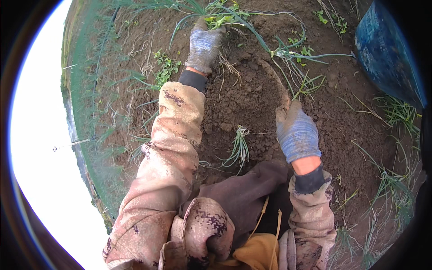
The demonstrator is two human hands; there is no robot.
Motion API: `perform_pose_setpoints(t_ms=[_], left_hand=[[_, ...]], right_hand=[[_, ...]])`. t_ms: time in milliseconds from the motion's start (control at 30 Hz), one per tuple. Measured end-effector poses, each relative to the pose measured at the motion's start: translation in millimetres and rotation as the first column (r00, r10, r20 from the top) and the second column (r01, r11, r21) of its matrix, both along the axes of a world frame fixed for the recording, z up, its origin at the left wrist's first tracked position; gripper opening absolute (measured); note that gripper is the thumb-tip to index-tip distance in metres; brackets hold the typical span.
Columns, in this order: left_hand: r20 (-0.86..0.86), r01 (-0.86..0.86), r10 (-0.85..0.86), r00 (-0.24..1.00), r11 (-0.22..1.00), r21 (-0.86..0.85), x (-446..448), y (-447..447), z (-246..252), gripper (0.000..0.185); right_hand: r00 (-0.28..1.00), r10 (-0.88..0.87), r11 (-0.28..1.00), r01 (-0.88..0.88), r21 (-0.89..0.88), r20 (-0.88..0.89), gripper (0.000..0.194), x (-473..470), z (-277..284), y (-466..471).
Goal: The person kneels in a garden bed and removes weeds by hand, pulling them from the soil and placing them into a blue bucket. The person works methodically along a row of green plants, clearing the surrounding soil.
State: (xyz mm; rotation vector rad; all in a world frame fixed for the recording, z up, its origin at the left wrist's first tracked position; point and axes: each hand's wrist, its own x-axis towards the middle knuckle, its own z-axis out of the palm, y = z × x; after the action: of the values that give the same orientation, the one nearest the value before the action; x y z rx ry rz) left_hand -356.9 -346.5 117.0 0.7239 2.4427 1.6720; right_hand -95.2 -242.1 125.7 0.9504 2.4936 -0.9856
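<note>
My left hand (pixel 204 45), in a soiled blue knit glove, is closed around the base of a clump of green onion plants (pixel 199 8) at the top of the view. A small leafy weed (pixel 218 22) shows at its fingertips, and its palm side is hidden. My right hand (pixel 298 131), gloved alike, grips a curved, soil-caked hand tool, perhaps a sickle (pixel 275 79). The tool's tip reaches into loose, dug soil (pixel 248 101) right of my left wrist. An onion plant (pixel 278 53) lies beside the blade. Nearer my knees, a small bunch of green onions (pixel 240 145) rests on the soil.
A dirty blue plastic container (pixel 384 54) stands at the upper right. Green onion plants (pixel 393 184) lie along the right side. More onion foliage (pixel 98 111) and a dark hose or line (pixel 103 47) run along the left. My bent knee (pixel 249 189) is close below the dug soil.
</note>
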Motion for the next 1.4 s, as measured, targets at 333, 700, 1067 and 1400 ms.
perform_pose_setpoints(t_ms=[333, 700, 1067, 1400], left_hand=[[0.301, -0.079, -0.061, 0.952, 0.9, 0.43, 12.3, -27.3, 42.7, 0.026], [0.25, -0.24, 0.215, 0.944, 0.968, 0.071, 42.4, -52.5, 40.2, 0.018], [-0.358, -0.137, -0.132, 0.924, 0.762, -0.633, 27.6, -11.4, -15.9, 0.041], [-0.33, -0.14, -0.088, 0.94, 0.783, -0.607, 33.1, -15.4, -14.2, 0.035]], right_hand=[[0.995, 0.067, 0.996, -0.062, -0.063, 0.08, 0.042, 1.6, 8.6, -5.0], [0.999, 0.04, 0.999, -0.04, 0.003, -0.001, 0.038, -30.0, 11.7, -5.6], [0.984, -0.099, 0.967, 0.13, -0.217, 0.147, 0.035, -96.6, -19.8, -25.9], [0.995, 0.011, 0.676, 0.068, -0.734, 0.102, 0.037, -120.4, -60.7, 6.6]])
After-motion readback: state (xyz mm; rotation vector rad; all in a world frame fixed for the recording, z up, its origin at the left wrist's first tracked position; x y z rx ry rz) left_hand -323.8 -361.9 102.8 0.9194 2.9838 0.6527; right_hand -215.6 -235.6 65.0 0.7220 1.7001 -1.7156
